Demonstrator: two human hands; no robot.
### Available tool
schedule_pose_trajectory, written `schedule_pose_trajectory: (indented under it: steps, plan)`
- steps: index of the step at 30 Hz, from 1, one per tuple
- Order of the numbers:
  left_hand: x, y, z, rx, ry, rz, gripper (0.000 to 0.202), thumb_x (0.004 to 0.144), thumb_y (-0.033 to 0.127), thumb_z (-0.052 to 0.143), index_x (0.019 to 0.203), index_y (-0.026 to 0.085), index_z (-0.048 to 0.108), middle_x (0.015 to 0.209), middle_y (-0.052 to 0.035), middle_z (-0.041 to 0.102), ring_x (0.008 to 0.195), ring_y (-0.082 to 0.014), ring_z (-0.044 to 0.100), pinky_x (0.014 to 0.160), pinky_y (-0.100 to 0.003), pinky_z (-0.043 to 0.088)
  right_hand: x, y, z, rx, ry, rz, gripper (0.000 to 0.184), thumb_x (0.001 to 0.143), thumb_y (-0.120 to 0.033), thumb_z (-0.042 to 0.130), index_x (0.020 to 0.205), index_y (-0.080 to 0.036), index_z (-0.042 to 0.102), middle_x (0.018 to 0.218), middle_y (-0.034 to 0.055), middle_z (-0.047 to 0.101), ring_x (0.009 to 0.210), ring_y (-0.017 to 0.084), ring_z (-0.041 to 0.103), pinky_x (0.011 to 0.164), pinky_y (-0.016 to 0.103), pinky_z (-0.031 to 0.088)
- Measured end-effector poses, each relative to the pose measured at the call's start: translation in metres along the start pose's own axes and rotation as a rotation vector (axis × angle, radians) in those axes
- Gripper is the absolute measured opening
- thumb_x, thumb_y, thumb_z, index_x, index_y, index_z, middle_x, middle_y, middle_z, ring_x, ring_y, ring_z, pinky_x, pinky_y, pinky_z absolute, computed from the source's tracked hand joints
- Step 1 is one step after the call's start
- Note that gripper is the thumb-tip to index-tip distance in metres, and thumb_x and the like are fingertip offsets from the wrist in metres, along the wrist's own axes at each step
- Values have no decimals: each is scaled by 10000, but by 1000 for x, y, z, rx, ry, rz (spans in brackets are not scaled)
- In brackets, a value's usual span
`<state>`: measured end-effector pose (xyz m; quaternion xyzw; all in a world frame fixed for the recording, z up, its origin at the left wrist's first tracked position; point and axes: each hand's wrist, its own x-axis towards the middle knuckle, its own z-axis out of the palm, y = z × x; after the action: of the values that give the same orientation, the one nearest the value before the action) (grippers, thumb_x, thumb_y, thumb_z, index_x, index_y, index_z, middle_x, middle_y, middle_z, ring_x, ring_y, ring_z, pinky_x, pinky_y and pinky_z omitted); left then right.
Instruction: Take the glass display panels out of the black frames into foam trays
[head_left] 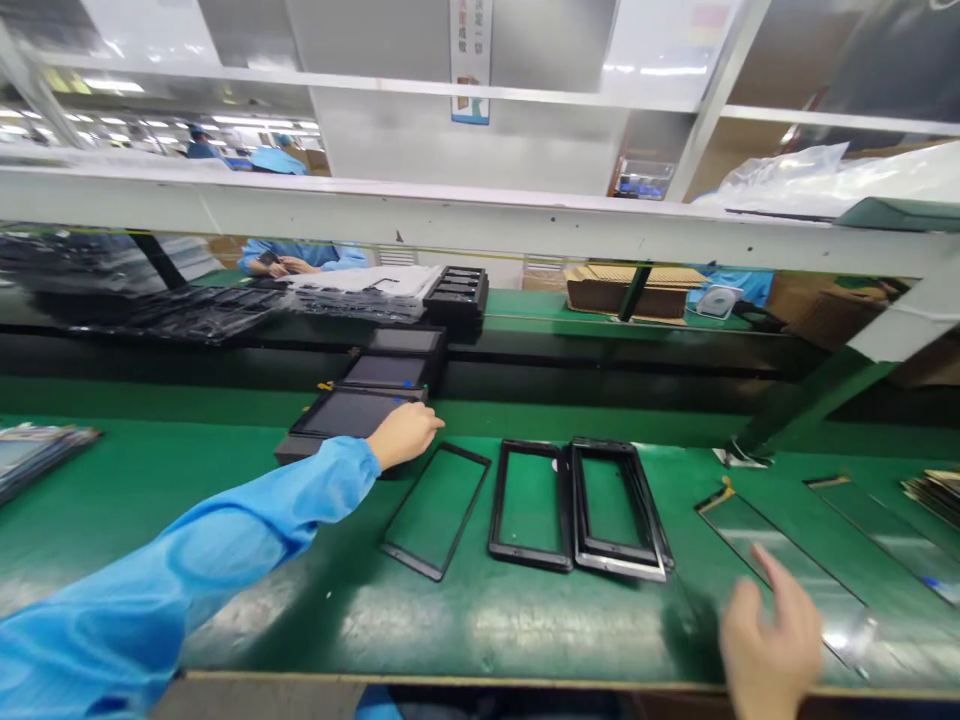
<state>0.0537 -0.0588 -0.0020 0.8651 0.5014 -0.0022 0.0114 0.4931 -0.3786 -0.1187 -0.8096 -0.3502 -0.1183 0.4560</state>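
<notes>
The left hand is held at the near right corner of a row of dark screens, with its back turned to the camera and its fingers drawn close together. Whether anything is gripped by it cannot be told, as the fingertips are partly hidden. The screens are lined up one behind another, away from the person, and the nearest is carried on a dark block. A blue sleeve is worn on the left arm.

The right hand is held above the near right part of the bench, blurred, with thumb and forefinger spread apart and nothing seen between them. The forefinger is pointed over a clear glass sheet; whether the sheet is touched cannot be made out. A second glass sheet is laid farther right, and a pile of flat pieces is seen at the right edge.

Between the hands, a thin black frame is laid at a slant, just beside the left hand. To its right a thicker black frame is set down, and next to that a small stack of frames is piled slightly askew.

Beyond the bench, a co-worker's hands are seen near some stacked black trays.
</notes>
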Motion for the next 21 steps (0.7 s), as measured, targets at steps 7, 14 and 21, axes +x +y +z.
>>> schedule_pose_trajectory:
  steps: [7,14,21]
  plan:
    - [14,39,33,-130,-134,-123,452,1019,421,685,1388,162,644,1305,-135,724,1134,-291,724,1009,-542,578,45,72,-11,-327,-427,-48,850,954,-673,373,1421,-11,632,1549,335,548,1486,519,456,1175,711,361]
    - [-27,24,11,-512,-170,-136,587,861,470,596,1344,170,740,868,-79,807,763,-283,786,717,-377,662,-11,86,-76,-233,-566,-193,636,943,-589,565,1442,-205,658,1577,141,596,1514,390,492,1276,645,281]
    - [-109,57,-6,-1398,-48,-316,536,694,463,951,1185,292,823,922,-45,775,783,-195,736,621,-251,651,-12,71,-115,-126,-410,-203,319,1019,-388,555,1187,-360,824,1265,82,810,1214,331,755,1103,492,534]
